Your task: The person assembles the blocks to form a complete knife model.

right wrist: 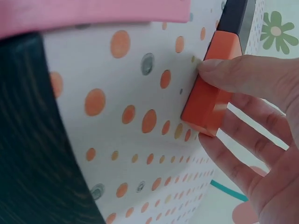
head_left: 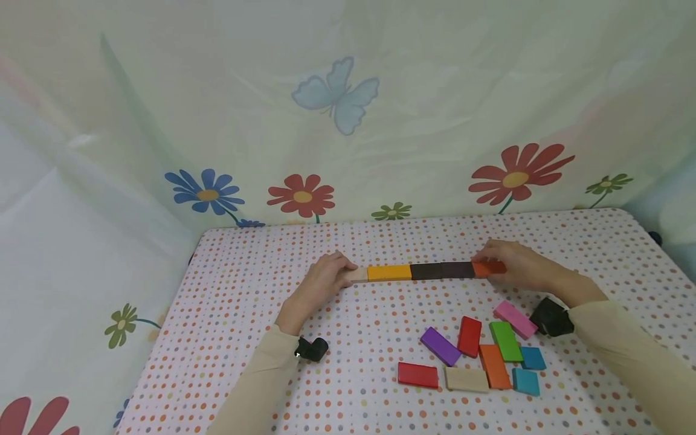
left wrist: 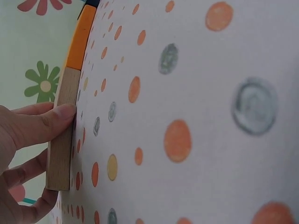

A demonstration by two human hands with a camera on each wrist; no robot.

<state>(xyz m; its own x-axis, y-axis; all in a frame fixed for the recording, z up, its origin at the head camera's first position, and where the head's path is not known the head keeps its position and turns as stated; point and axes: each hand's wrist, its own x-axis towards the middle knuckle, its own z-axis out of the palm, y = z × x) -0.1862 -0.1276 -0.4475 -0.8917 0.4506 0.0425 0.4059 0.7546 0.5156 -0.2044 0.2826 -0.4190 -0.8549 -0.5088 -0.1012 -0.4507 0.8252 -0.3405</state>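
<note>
A straight row of wooden blocks lies end to end across the dotted table. At its left end my left hand (head_left: 322, 281) pinches a plain wood block (left wrist: 64, 135), thumb on the near side and fingers behind. To the right of that come a yellow-orange block (head_left: 389, 273), then two dark blocks, one black (head_left: 426, 271) and one dark brown (head_left: 457, 270). An orange-red block (right wrist: 212, 88) closes the right end, gripped between the thumb and fingers of my right hand (head_left: 516, 266). In the head view the fingers partly cover both end blocks.
Nearer me lie loose blocks: purple (head_left: 440, 346), red (head_left: 470, 336), another red (head_left: 417, 375), plain wood (head_left: 466, 379), orange (head_left: 495, 366), green (head_left: 505, 341), pink (head_left: 515, 319) and two blue (head_left: 533, 357). A flowered curtain (head_left: 424, 139) hangs behind the table (head_left: 337, 386).
</note>
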